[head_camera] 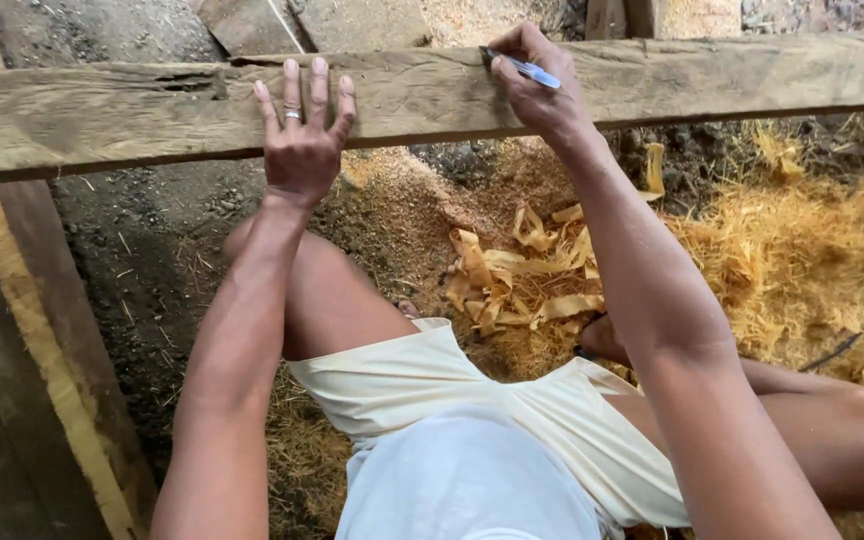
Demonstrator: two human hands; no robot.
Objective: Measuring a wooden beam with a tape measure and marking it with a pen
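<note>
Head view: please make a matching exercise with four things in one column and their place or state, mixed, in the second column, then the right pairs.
1. left hand
2. right hand
3. pen
4. wood shavings

a. held at the plank's far edge
b. lying on the ground
c. flat on the plank, fingers spread
d. gripping the pen

Pairs: 1-c, 2-d, 3-a, 4-b

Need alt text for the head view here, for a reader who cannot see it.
A person's right hand holds a blue pen tip-down on a rough wooden plank, while the left hand presses flat on it, fingers spread. Wood shavings and sawdust lie on the ground below.
</note>
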